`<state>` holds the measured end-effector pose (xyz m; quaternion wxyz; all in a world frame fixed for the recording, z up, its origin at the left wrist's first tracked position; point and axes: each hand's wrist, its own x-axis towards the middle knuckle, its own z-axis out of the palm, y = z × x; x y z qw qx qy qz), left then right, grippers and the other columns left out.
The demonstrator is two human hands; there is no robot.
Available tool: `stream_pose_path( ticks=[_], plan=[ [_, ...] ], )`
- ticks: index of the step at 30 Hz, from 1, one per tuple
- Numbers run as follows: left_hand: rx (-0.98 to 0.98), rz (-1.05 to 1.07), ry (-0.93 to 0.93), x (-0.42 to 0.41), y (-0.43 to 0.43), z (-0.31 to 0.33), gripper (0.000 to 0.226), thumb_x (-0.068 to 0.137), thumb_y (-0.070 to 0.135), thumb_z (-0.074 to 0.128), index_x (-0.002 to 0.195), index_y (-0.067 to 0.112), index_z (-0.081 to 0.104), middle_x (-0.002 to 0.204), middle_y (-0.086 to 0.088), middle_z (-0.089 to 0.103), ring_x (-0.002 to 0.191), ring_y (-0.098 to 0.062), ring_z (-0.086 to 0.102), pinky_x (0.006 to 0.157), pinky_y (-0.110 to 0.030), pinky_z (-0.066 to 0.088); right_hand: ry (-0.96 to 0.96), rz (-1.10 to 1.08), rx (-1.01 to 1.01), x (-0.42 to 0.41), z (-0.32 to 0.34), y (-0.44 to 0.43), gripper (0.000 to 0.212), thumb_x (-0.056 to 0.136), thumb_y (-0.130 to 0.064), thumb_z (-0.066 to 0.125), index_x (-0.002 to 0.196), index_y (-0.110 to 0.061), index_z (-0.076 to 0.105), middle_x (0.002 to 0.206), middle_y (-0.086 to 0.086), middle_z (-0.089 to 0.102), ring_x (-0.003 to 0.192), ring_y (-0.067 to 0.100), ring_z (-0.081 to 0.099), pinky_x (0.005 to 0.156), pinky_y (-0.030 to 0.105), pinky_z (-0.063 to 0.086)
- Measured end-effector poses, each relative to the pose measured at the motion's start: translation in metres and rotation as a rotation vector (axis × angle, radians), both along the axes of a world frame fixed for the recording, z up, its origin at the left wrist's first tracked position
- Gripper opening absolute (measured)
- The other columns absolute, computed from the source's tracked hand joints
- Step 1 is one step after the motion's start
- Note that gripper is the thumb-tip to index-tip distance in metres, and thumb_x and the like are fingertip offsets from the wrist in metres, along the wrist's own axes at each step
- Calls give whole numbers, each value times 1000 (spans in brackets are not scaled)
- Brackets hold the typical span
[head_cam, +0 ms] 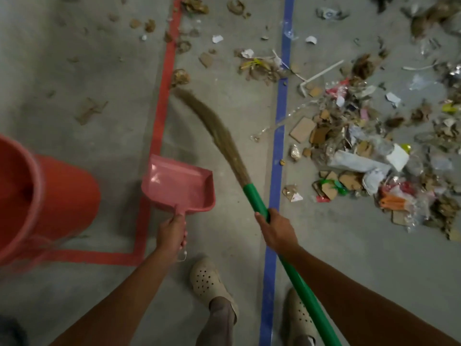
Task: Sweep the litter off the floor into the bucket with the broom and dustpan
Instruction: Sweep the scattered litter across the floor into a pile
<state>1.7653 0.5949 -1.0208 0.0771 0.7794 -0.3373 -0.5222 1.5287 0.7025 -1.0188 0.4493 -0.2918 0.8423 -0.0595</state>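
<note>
The left hand (172,231) grasps the handle of the one pink dustpan (179,186), which is just beside the one orange bucket (67,191) at the left. The right hand (275,228) is clenched around the green stick of the one broom (257,201); its bristles reach to the red tape line (164,78). Most litter (361,146) lies in one heap to the right of the blue tape line (280,121), with loose pieces farther away. Two beige shoes (207,280) stand below.

We seem to be in a warehouse or workshop hall: bare concrete floor (224,245) marked with a red tape line (166,78) and a blue tape line (279,136).
</note>
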Motion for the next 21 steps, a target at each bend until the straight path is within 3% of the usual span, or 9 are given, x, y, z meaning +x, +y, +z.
stream_pose_path(
  ticks=[5,8,12,15,21],
  plan=[
    [47,-87,-24,-45,30,-14,44,104,45,46,77,11,54,59,-8,48,32,-13,39,30,-18,24,-41,55,69,-43,-12,52,39,101,-57,42,109,-21,51,87,6,66,76,23,65,65,34,52],
    [44,-132,-36,-77,58,-19,42,105,41,46,80,8,53,57,-8,46,28,-10,36,30,-16,23,-57,-21,152,-77,-20,99,32,103,-52,44,106,-21,49,80,0,59,67,15,60,56,32,51],
    [48,-164,-36,-123,97,-24,43,105,44,46,82,8,55,56,-6,47,31,-11,36,32,-18,26,-74,-93,289,-130,-33,173,42,103,-52,43,119,-15,51,89,3,61,71,15,65,58,30,60],
    [55,-183,-18,-165,126,-27,47,103,51,46,78,12,53,56,-6,47,28,-8,35,32,-15,24,-23,-112,324,-183,-35,217,41,104,-52,42,118,-14,49,88,4,59,72,18,65,63,35,62],
    [60,-209,80,-243,168,-34,40,103,42,50,77,13,53,51,-4,47,29,-8,35,30,-17,23,75,-253,335,-302,-38,253,43,103,-51,44,116,-10,52,86,11,64,63,24,69,48,31,57]
  ],
)
